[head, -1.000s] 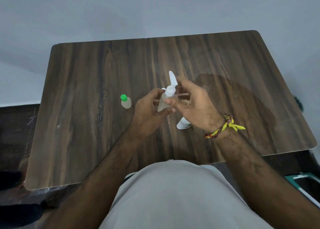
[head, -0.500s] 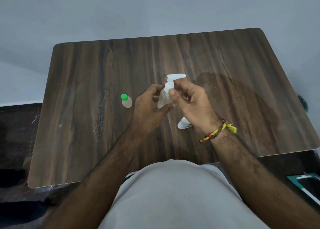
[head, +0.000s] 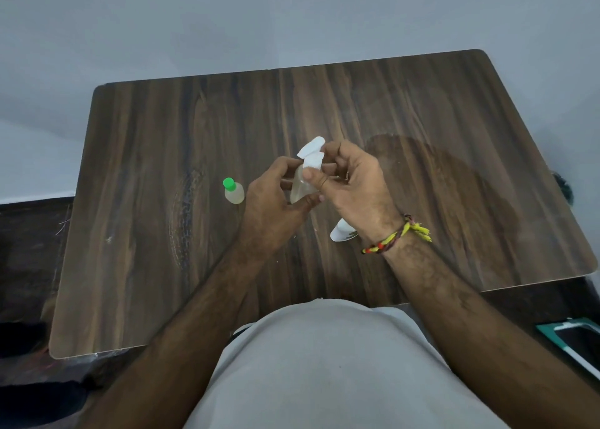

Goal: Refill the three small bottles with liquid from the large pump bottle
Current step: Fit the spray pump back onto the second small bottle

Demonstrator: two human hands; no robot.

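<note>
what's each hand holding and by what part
Left hand grips the pump bottle by its clear body; right hand pinches its white pump collar.

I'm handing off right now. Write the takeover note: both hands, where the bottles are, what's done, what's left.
Left hand: grips the body of the pump bottle, held above the table.
Right hand: fingers pinch the white pump head.
Green-capped bottle: upright on the table, left of the hands, cap on, holds pale liquid.
White bottle: on the table, partly hidden under the right wrist.
Third small bottle: not visible.
Done: cannot tell whether any bottle has been refilled.
Left: probably get the pump bottle dispensing, open each small bottle, fill it, recap it.
</note>
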